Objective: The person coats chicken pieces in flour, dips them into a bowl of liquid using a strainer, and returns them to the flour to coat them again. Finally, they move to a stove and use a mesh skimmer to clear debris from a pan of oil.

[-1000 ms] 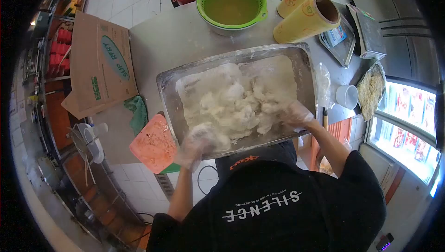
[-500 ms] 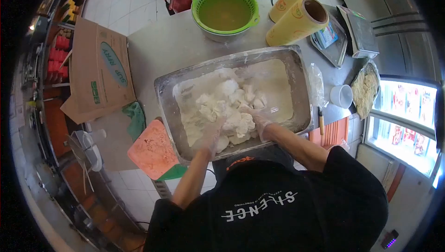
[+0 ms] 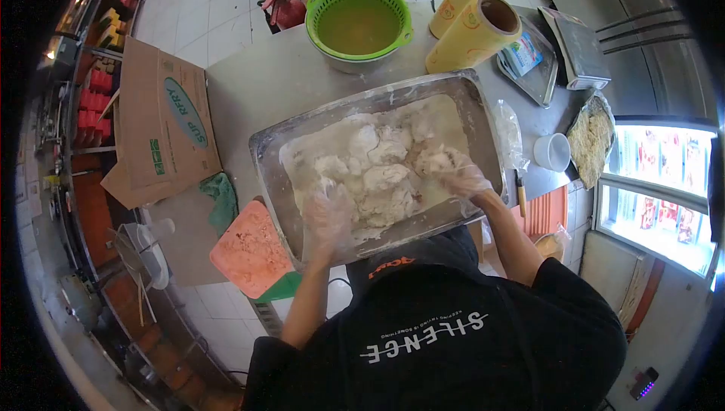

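Note:
A large metal tray (image 3: 264,184) holds white flour and several flour-coated pieces (image 3: 385,177) heaped in its middle. Over the tray's left part is my left hand (image 3: 326,218), in a clear glove dusted with flour, beside the heap; motion smears its fingers. My right hand (image 3: 464,178), gloved the same way, is at the right of the heap, with its fingers near a coated piece (image 3: 438,160). Blur and flour hide whether those fingers grip it.
Behind the tray are a green strainer (image 3: 408,33) over a bowl and two yellow film rolls (image 3: 472,37). Left stand a cardboard box (image 3: 162,124) and a pink lid-like board (image 3: 253,248). Right are a plastic cup (image 3: 552,152), a knife handle (image 3: 522,198) and a scale (image 3: 578,52).
Both hands have moved apart, out from the front of the heap to its left and right sides. The coated pieces have shifted and lie spread differently.

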`<state>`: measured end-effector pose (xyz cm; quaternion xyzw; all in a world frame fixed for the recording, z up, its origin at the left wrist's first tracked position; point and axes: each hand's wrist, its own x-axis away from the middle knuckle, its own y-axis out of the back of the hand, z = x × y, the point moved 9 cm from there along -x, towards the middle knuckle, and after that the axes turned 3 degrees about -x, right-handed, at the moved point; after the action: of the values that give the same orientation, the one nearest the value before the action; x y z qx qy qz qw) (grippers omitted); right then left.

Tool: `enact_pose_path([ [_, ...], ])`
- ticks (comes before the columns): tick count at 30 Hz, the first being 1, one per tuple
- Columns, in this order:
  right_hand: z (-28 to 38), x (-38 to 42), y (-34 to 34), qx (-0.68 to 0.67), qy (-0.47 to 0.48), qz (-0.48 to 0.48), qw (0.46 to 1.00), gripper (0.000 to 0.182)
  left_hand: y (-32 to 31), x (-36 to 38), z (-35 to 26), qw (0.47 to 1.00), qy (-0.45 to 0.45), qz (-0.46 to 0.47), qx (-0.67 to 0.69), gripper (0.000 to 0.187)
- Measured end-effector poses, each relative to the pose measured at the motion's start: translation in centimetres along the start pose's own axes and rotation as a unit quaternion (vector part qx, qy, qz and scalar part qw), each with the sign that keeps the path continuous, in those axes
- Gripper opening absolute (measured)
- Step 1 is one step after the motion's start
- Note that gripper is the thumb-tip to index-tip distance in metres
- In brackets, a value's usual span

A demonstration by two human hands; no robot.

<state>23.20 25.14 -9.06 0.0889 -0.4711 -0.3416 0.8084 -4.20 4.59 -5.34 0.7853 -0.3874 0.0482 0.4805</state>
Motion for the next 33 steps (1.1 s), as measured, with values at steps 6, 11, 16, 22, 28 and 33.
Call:
enact_pose_path([
  [6,1.4,0.8,0.8,0.053,0.052,-0.082,0.994,0.076,-5.1,0.7,-8.8,0.944,-0.301,0.044,-0.127,0.034],
  [11,1.8,2.0,0.7,-0.016,0.023,-0.009,1.0,0.063,-13.2,-1.2,-7.7,0.911,-0.352,0.026,-0.211,0.032],
  [16,1.9,3.0,1.6,-0.01,0.176,-0.133,0.975,0.046,-7.4,-1.7,-6.8,0.982,-0.18,0.054,0.025,0.034],
  [22,5.6,4.0,-2.7,0.008,0.361,-0.051,0.931,0.043,-6.1,-1.1,-4.6,0.961,-0.196,0.086,0.177,0.034],
  [28,12.4,5.3,-8.6,0.364,0.392,0.035,0.844,0.037,-7.6,0.2,-3.4,0.917,-0.133,0.046,0.374,0.024],
  [33,15.0,7.0,-9.6,0.455,0.36,0.119,0.806,0.03,-6.0,1.1,-1.8,0.925,-0.112,0.092,0.351,0.023],
])
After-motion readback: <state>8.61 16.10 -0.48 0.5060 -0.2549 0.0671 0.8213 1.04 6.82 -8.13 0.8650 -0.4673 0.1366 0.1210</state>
